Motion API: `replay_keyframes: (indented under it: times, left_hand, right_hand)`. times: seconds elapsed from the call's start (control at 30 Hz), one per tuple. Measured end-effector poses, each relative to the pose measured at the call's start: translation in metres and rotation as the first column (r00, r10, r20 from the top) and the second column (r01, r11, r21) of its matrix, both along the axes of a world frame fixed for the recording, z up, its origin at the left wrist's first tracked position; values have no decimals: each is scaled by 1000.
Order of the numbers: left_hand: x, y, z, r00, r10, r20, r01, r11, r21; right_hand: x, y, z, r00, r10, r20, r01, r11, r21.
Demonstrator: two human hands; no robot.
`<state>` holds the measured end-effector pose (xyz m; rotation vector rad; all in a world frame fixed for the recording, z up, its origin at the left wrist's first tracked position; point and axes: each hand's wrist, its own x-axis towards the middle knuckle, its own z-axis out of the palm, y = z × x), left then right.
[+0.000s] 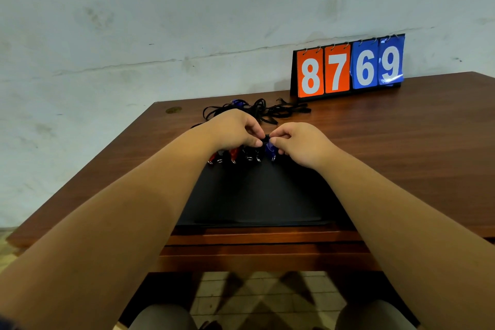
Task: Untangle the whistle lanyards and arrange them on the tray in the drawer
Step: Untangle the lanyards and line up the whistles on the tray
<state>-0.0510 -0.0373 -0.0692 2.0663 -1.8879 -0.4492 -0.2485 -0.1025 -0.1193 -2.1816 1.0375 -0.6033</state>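
The left hand (233,128) and right hand (300,142) are pinching a blue whistle (269,149) at the far edge of the black tray (257,195), beside several whistles (233,156) already lining it, while a tangled lanyard pile (258,110) is lying beyond the tray.

Whistles (241,155) lined along black tray (257,195) far edge; lanyards (257,111) tangled beyond.

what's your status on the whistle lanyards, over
Left hand and right hand both pinching the blue whistle at the tray's far edge. Other whistles lined up beside it. Tangled lanyards on the table behind, nothing blocking.
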Motion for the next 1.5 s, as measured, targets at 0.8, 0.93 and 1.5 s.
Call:
replay_keyframes:
  times: [0.8,0.93,1.5]
  left_hand:
    - [22,26,16,995,66,-73,-72,994,-85]
    - [28,27,19,995,65,-72,-72,993,-93]
    - [76,-6,22,985,140,-105,-153,979,-132]
  right_hand:
    - [2,-6,19,998,-61,-4,61,977,204]
    - [5,-3,33,998,-64,-7,64,981,184]
    - [42,-45,65,997,-64,32,63,997,40]
